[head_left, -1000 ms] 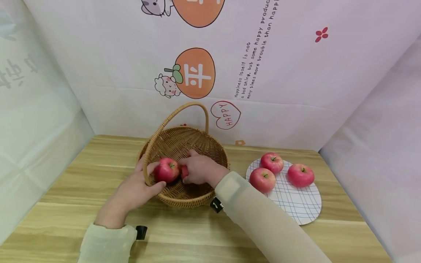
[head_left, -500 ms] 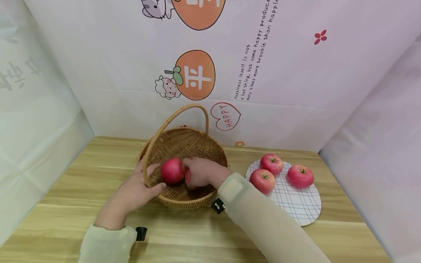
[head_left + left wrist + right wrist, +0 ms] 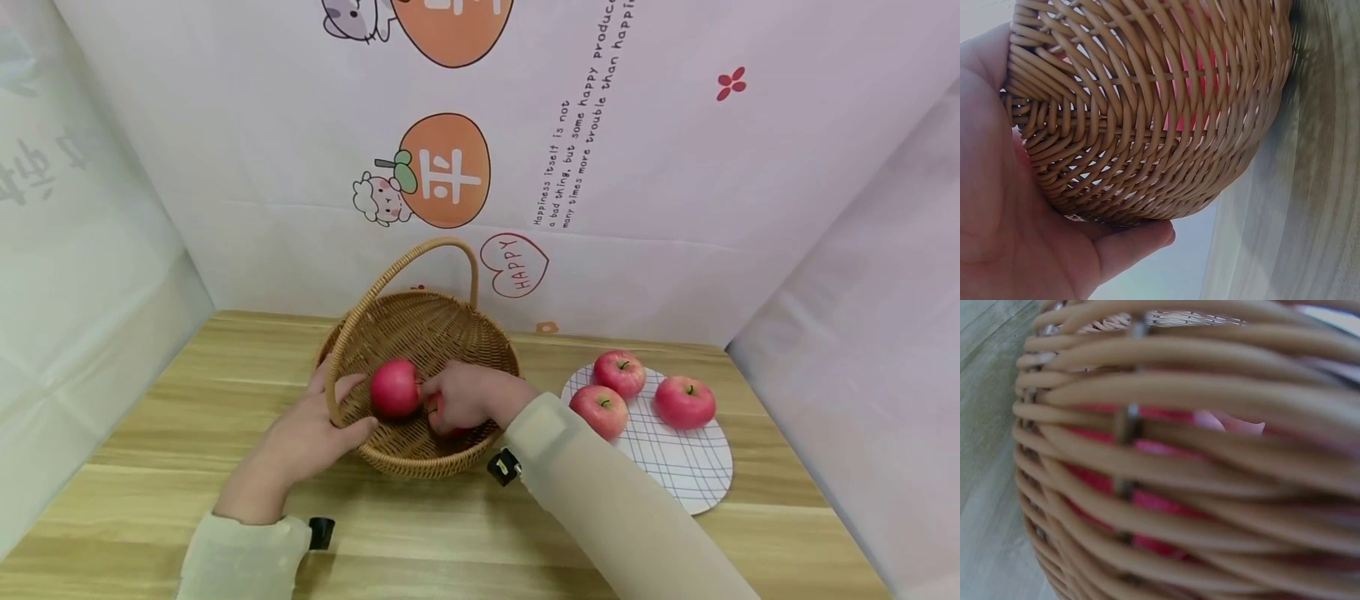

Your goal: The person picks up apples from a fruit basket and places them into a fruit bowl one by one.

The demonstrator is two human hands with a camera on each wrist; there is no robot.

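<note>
Rightward-shifted apple (image 3: 393,388) between left hand (image 3: 311,429), clamped on basket (image 3: 453,332), and right hand (image 3: 468,396), grip unclear.

Basket (image 3: 480,342) being borne by table (image 3: 405,542) before wall (image 3: 652,208), left rim being gripped by left hand (image 3: 318,425), first apple (image 3: 393,387) being held inside, second apple (image 3: 437,413) beside it being partly covered by right hand (image 3: 468,394), three apples (image 3: 598,412) being carried on mat (image 3: 667,458) to basket's right

Booth w/ sheet walls (image 3: 637,167), wd tbl (image 3: 405,533)
</note>
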